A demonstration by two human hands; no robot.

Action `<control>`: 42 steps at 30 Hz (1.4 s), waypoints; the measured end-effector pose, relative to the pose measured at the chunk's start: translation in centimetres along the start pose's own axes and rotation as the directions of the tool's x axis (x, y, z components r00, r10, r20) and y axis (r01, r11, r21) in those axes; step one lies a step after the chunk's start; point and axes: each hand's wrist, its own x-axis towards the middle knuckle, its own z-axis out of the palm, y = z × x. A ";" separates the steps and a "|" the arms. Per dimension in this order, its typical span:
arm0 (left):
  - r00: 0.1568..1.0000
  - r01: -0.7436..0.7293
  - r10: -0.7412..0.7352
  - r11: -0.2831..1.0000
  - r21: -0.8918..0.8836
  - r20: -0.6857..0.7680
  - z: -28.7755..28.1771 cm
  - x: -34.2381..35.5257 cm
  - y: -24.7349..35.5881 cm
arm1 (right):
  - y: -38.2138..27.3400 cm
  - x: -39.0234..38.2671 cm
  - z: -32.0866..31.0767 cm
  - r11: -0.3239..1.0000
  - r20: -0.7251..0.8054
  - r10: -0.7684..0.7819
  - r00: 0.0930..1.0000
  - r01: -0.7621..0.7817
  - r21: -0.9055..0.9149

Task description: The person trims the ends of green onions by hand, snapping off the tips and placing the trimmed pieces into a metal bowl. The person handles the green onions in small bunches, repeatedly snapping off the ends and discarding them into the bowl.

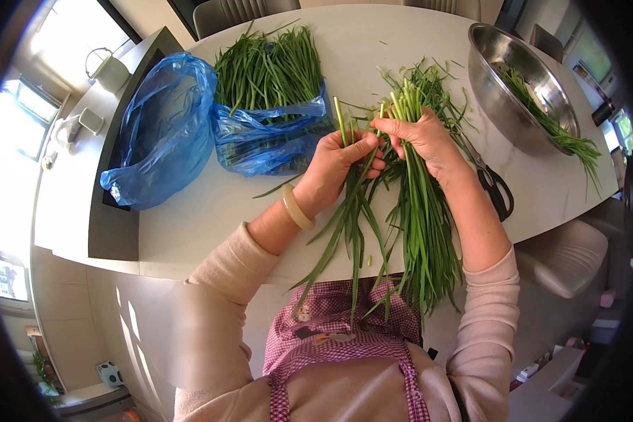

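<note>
My left hand [330,167], a pale bangle [297,207] at its wrist, is closed round a few garlic chives, their pale cut ends up and their leaves hanging down. Close beside it, my right hand [430,146] grips a thicker bunch of garlic chives [426,232], whose long green leaves drape over the table's near edge. The right thumb and forefinger meet near the left hand's stalks; what they pinch is too small to tell. Loose green trimmings [436,83] lie behind the right hand. Black-handled scissors [498,191] rest by my right forearm.
Many more garlic chives [271,70] lie in an opened blue plastic bag [264,144], left of my hands. Its crumpled blue part [165,133] spreads over the counter's edge. At the right stands a steel bowl [496,102], chives [541,105] hanging over its rim. A chair [566,257] stands beside the table.
</note>
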 end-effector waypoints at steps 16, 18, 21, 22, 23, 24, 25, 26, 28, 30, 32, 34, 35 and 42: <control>0.998 -0.050 0.054 0.991 0.121 -0.026 -0.5 0.1 0.2 | -1.0 -0.4 0.3 0.996 -0.141 -0.077 0.987 0.068 -0.065; 1.000 -0.006 0.007 0.998 0.063 -0.007 -0.6 0.1 0.3 | -0.4 0.0 -0.5 0.992 -0.235 -0.112 0.965 0.094 -0.087; 1.000 -0.004 0.004 1.000 -0.015 -0.017 -0.4 0.2 0.4 | -0.9 0.5 -1.4 0.985 -0.464 -0.171 0.869 0.152 -0.079; 1.000 0.011 -0.011 0.999 -0.031 -0.004 -0.4 0.1 0.4 | -1.2 0.1 -1.1 0.986 -0.453 -0.169 0.875 0.147 -0.082; 1.000 0.027 -0.026 0.999 -0.043 0.010 -0.4 0.0 0.5 | -1.1 0.1 -1.0 0.991 -0.351 -0.135 0.926 0.118 -0.071; 0.999 0.043 -0.041 0.998 -0.055 0.025 -0.3 -0.1 0.5 | -1.0 0.1 -0.9 0.994 -0.245 -0.100 0.964 0.087 -0.062; 0.999 0.041 -0.039 0.998 -0.051 0.037 -0.3 -0.1 0.5 | -0.9 0.1 -0.8 0.997 -0.135 -0.063 0.989 0.056 -0.057; 0.998 0.043 -0.041 0.998 -0.048 0.052 -0.3 -0.1 0.4 | -1.1 -0.3 0.0 0.998 -0.022 -0.058 0.998 0.059 0.013; 0.997 0.043 -0.039 0.998 -0.047 0.070 -0.4 0.0 0.3 | -0.4 0.0 0.6 0.996 -0.002 -0.087 0.996 0.087 0.034; 0.996 0.037 -0.033 0.998 -0.058 0.081 -0.5 0.2 0.2 | -0.4 0.0 0.5 0.995 -0.170 -0.094 0.981 0.097 0.014; 0.995 0.024 -0.016 0.997 -0.079 0.097 -0.6 0.3 0.3 | -0.6 0.4 -0.7 0.991 -0.386 -0.077 0.919 0.115 0.075; 0.994 0.016 -0.006 0.996 -0.088 0.109 -0.6 0.4 0.2 | -0.5 0.3 -1.3 0.992 -0.280 -0.086 0.956 0.110 0.069; 0.994 0.013 -0.004 0.996 -0.083 0.109 -0.7 0.4 0.1 | -0.7 0.0 -0.7 0.997 -0.192 -0.066 0.979 0.072 0.027; 0.994 -0.099 0.106 0.966 0.240 -0.020 0.3 0.3 -0.1 | -0.8 -0.1 -0.1 0.926 -0.136 -0.053 0.989 0.100 0.365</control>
